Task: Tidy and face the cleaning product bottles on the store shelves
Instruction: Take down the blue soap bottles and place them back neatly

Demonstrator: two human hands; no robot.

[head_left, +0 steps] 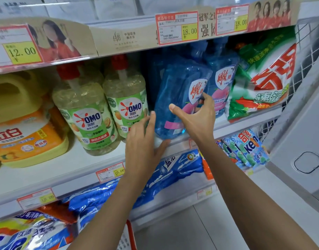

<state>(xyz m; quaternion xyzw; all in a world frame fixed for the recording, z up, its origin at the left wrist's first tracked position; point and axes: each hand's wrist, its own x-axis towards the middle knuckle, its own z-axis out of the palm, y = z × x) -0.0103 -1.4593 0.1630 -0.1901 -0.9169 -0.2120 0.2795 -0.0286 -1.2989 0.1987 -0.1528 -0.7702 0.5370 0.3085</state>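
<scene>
The head view looks at the middle shelf (64, 168), where a tilted blue bottle (175, 94) stands near the front edge, between the OMO bottles and a second blue bottle (222, 82). Its neck leans right toward that second bottle, and its label (white shield, red characters) faces outward.

The right hand (195, 116) grips the tilted bottle, thumb across the front and fingers curled round its right side at the label. The left hand (144, 141) lies flat against the bottle's lower left side, fingers fairly straight and the thumb at the base.

To the left stand two clear OMO bottles (86, 114) with red caps, the nearer one just beside the left fingertips, and beyond them a yellow jug (23, 123). A green detergent bag (263, 78) leans at the shelf's right end. Blue bags (173, 170) lie on the shelf below, behind the forearms.
</scene>
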